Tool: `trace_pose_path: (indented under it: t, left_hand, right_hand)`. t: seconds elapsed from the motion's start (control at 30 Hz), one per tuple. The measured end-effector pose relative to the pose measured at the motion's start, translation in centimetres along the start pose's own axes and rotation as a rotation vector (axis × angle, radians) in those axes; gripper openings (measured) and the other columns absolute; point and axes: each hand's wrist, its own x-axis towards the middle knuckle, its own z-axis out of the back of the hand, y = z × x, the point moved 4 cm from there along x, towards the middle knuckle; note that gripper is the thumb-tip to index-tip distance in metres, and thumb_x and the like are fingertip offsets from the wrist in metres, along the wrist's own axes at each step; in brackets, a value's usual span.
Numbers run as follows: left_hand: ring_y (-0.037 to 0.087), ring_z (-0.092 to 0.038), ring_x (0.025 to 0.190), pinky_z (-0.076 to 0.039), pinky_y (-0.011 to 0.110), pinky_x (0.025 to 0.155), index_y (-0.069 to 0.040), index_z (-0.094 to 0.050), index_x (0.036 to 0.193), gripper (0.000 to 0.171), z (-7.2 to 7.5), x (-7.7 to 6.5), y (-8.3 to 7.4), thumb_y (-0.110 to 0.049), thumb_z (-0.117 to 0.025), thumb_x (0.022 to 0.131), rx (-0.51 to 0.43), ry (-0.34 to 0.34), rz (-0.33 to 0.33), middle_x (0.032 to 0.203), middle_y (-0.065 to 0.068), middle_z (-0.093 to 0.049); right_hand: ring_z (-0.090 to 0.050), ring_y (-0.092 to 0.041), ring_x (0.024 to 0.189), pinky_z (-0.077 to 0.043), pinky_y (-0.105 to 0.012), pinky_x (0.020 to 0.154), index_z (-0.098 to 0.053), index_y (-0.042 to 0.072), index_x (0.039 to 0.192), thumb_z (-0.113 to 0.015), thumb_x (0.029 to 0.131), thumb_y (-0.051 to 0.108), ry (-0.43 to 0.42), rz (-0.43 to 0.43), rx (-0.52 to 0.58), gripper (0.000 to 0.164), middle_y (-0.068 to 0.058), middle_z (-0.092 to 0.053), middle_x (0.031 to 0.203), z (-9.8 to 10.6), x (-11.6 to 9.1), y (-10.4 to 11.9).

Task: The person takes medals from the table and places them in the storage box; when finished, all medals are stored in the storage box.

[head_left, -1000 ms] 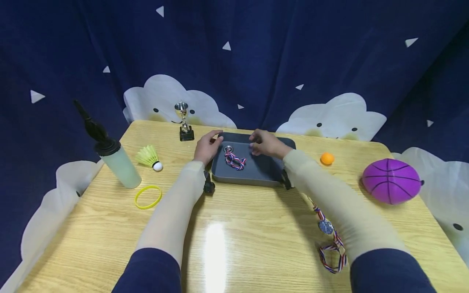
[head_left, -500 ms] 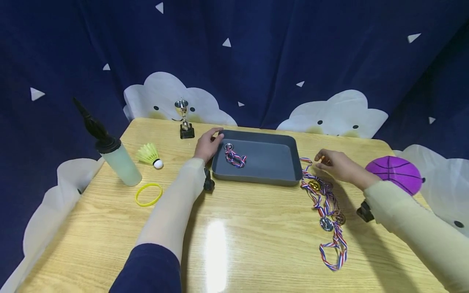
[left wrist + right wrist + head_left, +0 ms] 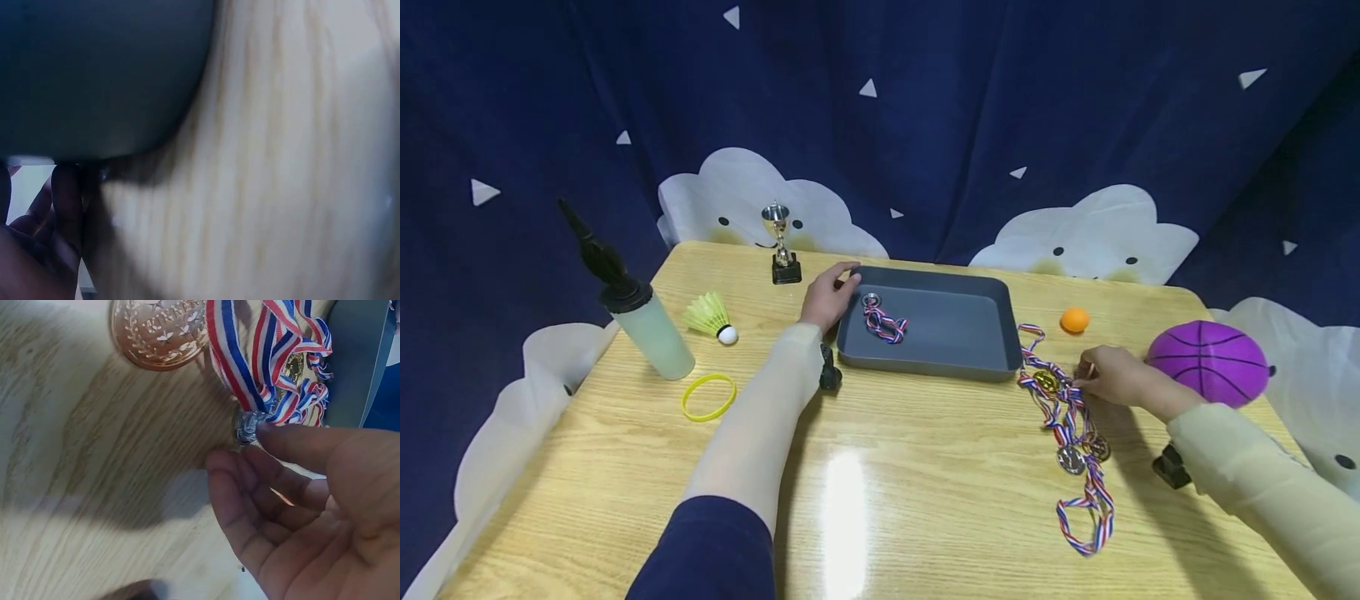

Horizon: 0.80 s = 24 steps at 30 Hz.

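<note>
My left hand (image 3: 826, 298) grips the left end of the grey tray (image 3: 958, 321), thumb and fingers at its rim. A medal (image 3: 872, 300) with a red, white and blue ribbon lies inside, toward the tray's left. To the right of the tray, my right hand (image 3: 1112, 375) pinches the edge of a silver medal (image 3: 249, 428) between thumb and fingertips, as the right wrist view shows. Around it lie tangled striped ribbons (image 3: 228, 353), a gold medal (image 3: 1047, 382), a bronze medal (image 3: 161, 331) and another silver medal (image 3: 1071, 460).
An orange ball (image 3: 1075, 320) and a purple ball (image 3: 1207, 363) lie at the right. On the left are a pale bottle-like pump (image 3: 657, 337), a shuttlecock (image 3: 709, 317) and a yellow wristband (image 3: 688, 400). A small trophy (image 3: 784, 258) stands behind them, before a blue curtain (image 3: 925, 83).
My right hand has moved from over the tray to the right, past the orange ball, and down to the medals, where it has pinched a silver one. My left hand stays at the tray.
</note>
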Motion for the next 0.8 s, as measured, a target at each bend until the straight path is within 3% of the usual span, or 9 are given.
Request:
trace_pose_path:
  t: [0.3,0.8]
  left_hand:
    - [0.03,-0.063,0.128,-0.051,0.051,0.108,-0.028,-0.056,0.152,0.042,0.0,-0.1,-0.1,-0.037,-0.053,0.111,0.005,0.006,0.022,0.144,0.013,-0.064]
    - [0.031,-0.063,0.13,-0.05,0.051,0.11,-0.025,-0.056,0.152,0.042,0.0,0.0,-0.1,-0.034,-0.053,0.111,0.016,0.005,0.014,0.146,0.014,-0.063]
  right_hand:
    - [-0.054,-0.015,0.062,-0.043,-0.03,0.06,-0.062,0.0,0.081,-0.071,0.098,0.018,0.037,-0.059,0.06,0.027,-0.005,-0.062,0.067,-0.4,-0.2,-0.2]
    - [-0.054,-0.015,0.07,-0.044,-0.03,0.063,-0.06,0.001,0.089,-0.073,0.094,0.015,0.071,-0.064,0.133,0.02,-0.005,-0.06,0.077,-1.1,-0.3,-0.2]
